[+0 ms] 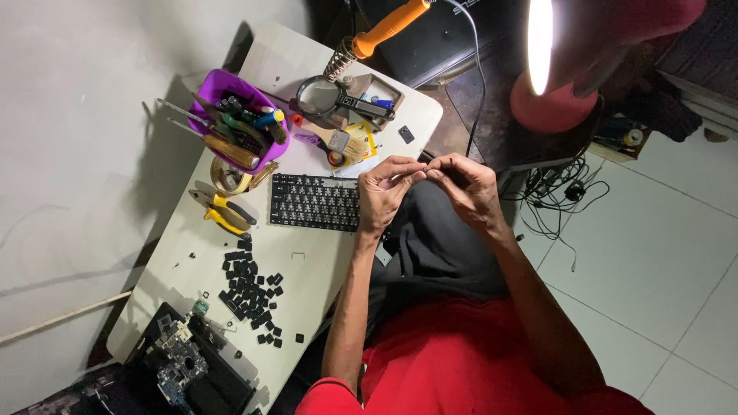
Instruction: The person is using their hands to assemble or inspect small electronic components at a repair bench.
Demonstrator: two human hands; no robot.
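both hands are raised together over the person's lap, just off the right-hand edge of the table. the left hand and the right hand meet fingertip to fingertip, fingers curled in and pinched on something too small to make out; what it is i cannot tell. the left hand hangs over the end of the black keyboard, which lies across the table near that edge with many of its caps off.

nearer the person, in the middle of the table, a loose scatter of black keycaps spreads out, and at the near corner sits a green circuit board on a dark opened case. beside the keyboard, toward the left edge, lie yellow-handled pliers and a roll of tape. behind them a purple tub holds screwdrivers and other tools standing at angles.

at the far end of the table a magnifying glass rests by a soldering iron with an orange handle in its coil stand. just in front of those lies a small flat yellow package with a brush across it, and a small dark square piece sits alone close to the far right corner. a pink lamp glows on the dark surface beyond the table.
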